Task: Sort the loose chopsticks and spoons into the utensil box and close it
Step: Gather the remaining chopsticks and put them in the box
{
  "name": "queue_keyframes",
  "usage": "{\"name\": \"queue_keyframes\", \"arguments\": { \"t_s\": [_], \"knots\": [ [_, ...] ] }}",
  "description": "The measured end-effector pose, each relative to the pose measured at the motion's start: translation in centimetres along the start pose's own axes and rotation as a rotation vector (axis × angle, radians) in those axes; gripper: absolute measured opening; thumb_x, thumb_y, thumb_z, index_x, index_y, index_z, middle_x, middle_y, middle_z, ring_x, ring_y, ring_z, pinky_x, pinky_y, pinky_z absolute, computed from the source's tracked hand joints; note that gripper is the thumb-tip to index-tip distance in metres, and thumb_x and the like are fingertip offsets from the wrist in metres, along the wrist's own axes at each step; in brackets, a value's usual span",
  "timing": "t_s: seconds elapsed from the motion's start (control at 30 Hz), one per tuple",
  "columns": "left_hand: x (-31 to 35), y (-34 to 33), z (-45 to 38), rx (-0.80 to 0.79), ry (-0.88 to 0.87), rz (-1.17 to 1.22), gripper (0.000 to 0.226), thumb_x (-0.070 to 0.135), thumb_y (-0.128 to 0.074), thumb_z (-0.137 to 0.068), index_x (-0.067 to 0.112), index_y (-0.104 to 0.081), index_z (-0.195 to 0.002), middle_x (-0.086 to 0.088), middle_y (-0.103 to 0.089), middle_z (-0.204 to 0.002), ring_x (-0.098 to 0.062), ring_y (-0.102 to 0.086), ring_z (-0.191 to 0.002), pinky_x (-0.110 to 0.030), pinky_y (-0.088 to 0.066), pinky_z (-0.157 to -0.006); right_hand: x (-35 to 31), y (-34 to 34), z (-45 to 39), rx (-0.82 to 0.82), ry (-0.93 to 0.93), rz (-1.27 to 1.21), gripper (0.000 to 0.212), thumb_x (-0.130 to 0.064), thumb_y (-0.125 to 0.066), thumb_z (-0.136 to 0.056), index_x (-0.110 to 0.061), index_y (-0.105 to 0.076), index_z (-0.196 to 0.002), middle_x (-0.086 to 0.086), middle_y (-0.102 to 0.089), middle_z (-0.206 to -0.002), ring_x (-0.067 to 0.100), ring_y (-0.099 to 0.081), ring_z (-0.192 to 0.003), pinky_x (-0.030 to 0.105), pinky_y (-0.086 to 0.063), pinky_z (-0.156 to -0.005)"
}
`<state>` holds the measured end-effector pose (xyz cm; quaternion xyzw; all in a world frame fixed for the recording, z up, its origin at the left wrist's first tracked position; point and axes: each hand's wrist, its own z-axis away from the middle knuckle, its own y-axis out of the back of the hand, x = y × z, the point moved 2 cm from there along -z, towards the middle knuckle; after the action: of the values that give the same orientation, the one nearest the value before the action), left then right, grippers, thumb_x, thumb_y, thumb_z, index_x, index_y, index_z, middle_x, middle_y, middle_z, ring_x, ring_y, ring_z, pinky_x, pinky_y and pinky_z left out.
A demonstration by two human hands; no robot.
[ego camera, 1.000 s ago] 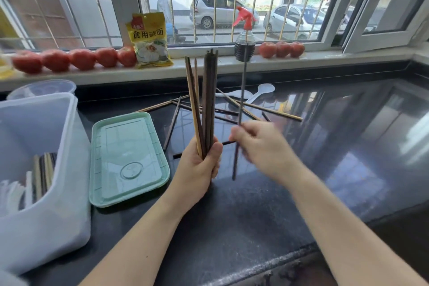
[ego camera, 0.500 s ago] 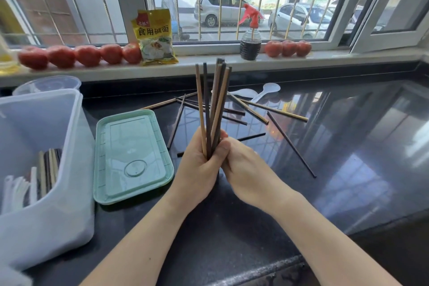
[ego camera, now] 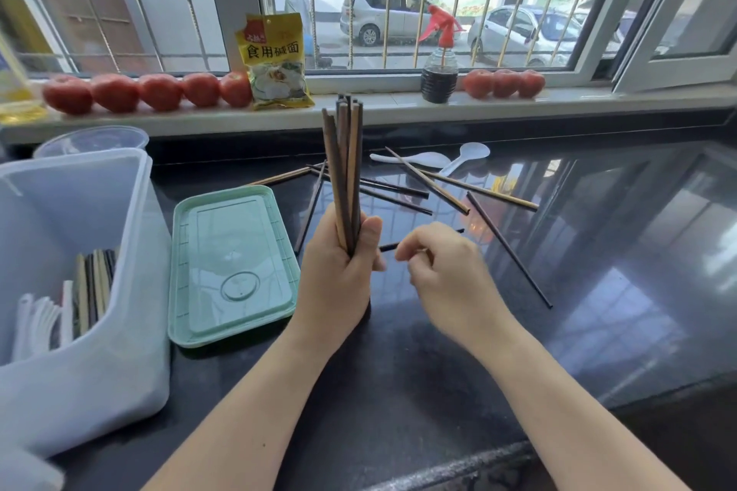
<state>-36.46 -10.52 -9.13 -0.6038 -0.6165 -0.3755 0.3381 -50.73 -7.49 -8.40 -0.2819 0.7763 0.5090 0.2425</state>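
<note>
My left hand [ego camera: 339, 271] grips a bundle of several brown and dark chopsticks [ego camera: 346, 155], held upright with its lower ends on the black counter. My right hand [ego camera: 442, 271] hovers just right of it, fingers loosely curled over a dark chopstick [ego camera: 386, 248] lying on the counter, with nothing visibly held. More loose chopsticks [ego camera: 508, 247] lie scattered behind, beside two white spoons [ego camera: 424, 159]. The translucent utensil box [ego camera: 131, 219] stands at the left, holding sorted chopsticks [ego camera: 93, 283] and white spoons [ego camera: 36, 323]. Its green lid [ego camera: 233, 263] lies flat next to the box.
A clear plastic tub [ego camera: 91, 139] sits behind the box. The window sill carries rows of tomatoes [ego camera: 159, 92], a yellow packet [ego camera: 275, 60] and a red-topped spray bottle [ego camera: 438, 68]. The counter's front edge [ego camera: 458, 466] runs across the bottom.
My right hand added a dark chopstick to the bundle, pressed against it, then drew away to the right. The bundle now stands tighter and straighter in my left hand.
</note>
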Motion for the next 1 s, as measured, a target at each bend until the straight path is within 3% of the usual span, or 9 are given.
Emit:
{"name": "queue_keyframes", "arguments": {
  "t_s": [0.07, 0.17, 0.37, 0.43, 0.53, 0.63, 0.8, 0.9, 1.0],
  "knots": [
    [0.1, 0.4, 0.1, 0.032, -0.009, -0.007, 0.020, 0.045, -0.056, -0.096, 0.029, -0.050, -0.086, -0.001, -0.054, -0.059, -0.022, -0.056, -0.050, -0.037, -0.050, -0.051, 0.3, 0.8, -0.3, 0.106, -0.046, -0.025, 0.028, 0.001, -0.049, -0.090, -0.022, -0.065, -0.084, -0.013, -0.058, -0.079, 0.002, -0.055, -0.074, 0.019, -0.040, -0.066],
    [-0.9, 0.3, 0.3, 0.011, 0.029, -0.039, 0.020, 0.031, -0.062, -0.099, 0.019, -0.050, -0.088, -0.007, -0.049, -0.060, -0.035, -0.051, -0.050, -0.045, -0.046, -0.048, 2.8, 1.7, -1.0, 0.150, -0.107, 0.085, 0.021, -0.006, -0.050, -0.094, -0.019, -0.067, -0.094, -0.009, -0.060, -0.086, 0.008, -0.055, -0.076, 0.024, -0.042, -0.068],
    [-2.1, 0.2, 0.3, -0.001, 0.159, 0.036, 0.011, 0.016, -0.058, -0.103, 0.013, -0.051, -0.095, -0.002, -0.054, -0.064, -0.026, -0.060, -0.053, -0.037, -0.058, -0.054, 10.4, 4.6, -3.7, 0.113, -0.338, 0.630, 0.028, -0.017, -0.054, -0.099, -0.011, -0.057, -0.127, 0.013, -0.053, -0.125, 0.033, -0.046, -0.114, 0.043, -0.044, -0.092],
    [-2.1, 0.4, 0.2, 0.011, 0.191, 0.090, 0.006, 0.009, -0.055, -0.104, 0.007, -0.052, -0.099, -0.003, -0.060, -0.069, -0.029, -0.063, -0.055, -0.039, -0.060, -0.054, 11.3, 4.8, -3.8, 0.023, -0.404, 0.727, 0.023, -0.013, -0.055, -0.097, -0.008, -0.057, -0.119, 0.015, -0.054, -0.123, 0.035, -0.047, -0.114, 0.044, -0.045, -0.090],
    [-2.0, 0.6, 0.0, 0.001, 0.262, 0.191, 0.008, 0.001, -0.049, -0.104, 0.007, -0.048, -0.099, -0.005, -0.051, -0.064, -0.025, -0.046, -0.046, -0.039, -0.049, -0.047, 11.3, 5.2, -3.6, -0.010, -0.413, 0.790, 0.014, -0.001, -0.052, -0.091, -0.002, -0.059, -0.103, 0.018, -0.055, -0.114, 0.037, -0.052, -0.107, 0.042, -0.046, -0.082],
    [-1.9, 0.8, 0.1, -0.035, 0.364, 0.276, 0.013, 0.000, -0.047, -0.104, 0.011, -0.049, -0.099, -0.004, -0.040, -0.061, -0.021, -0.035, -0.046, -0.034, -0.039, -0.045, 11.4, 6.1, -3.4, 0.002, -0.419, 0.829, 0.017, -0.001, -0.052, -0.090, -0.002, -0.061, -0.105, 0.018, -0.057, -0.114, 0.039, -0.053, -0.109, 0.043, -0.048, -0.084],
    [-1.8, 0.2, 0.4, -0.062, 0.529, 0.409, 0.009, 0.004, -0.050, -0.104, 0.011, -0.052, -0.099, -0.006, -0.044, -0.061, -0.021, -0.037, -0.044, -0.031, -0.038, -0.045, 12.4, 7.1, -3.0, 0.005, -0.467, 0.843, 0.020, -0.003, -0.055, -0.091, -0.001, -0.058, -0.111, 0.018, -0.054, -0.118, 0.038, -0.051, -0.114, 0.044, -0.048, -0.087],
    [-1.7, 0.2, 0.4, -0.074, 0.583, 0.454, 0.009, 0.004, -0.052, -0.103, 0.012, -0.052, -0.098, -0.008, -0.049, -0.063, -0.022, -0.041, -0.044, -0.032, -0.042, -0.047, 13.2, 7.9, -2.6, 0.093, -0.535, 0.818, 0.026, -0.004, -0.057, -0.090, -0.001, -0.055, -0.116, 0.018, -0.054, -0.119, 0.038, -0.053, -0.115, 0.045, -0.048, -0.087],
    [-1.9, 0.4, 0.3, -0.063, 0.588, 0.443, 0.011, 0.000, -0.052, -0.101, 0.010, -0.054, -0.097, -0.011, -0.051, -0.067, -0.023, -0.043, -0.045, -0.034, -0.044, -0.048, 13.4, 8.9, -2.5, 0.298, -0.463, 0.768, 0.019, 0.001, -0.052, -0.090, -0.007, -0.053, -0.107, 0.018, -0.066, -0.103, 0.040, -0.062, -0.095, 0.042, -0.045, -0.079]
  ]
}}
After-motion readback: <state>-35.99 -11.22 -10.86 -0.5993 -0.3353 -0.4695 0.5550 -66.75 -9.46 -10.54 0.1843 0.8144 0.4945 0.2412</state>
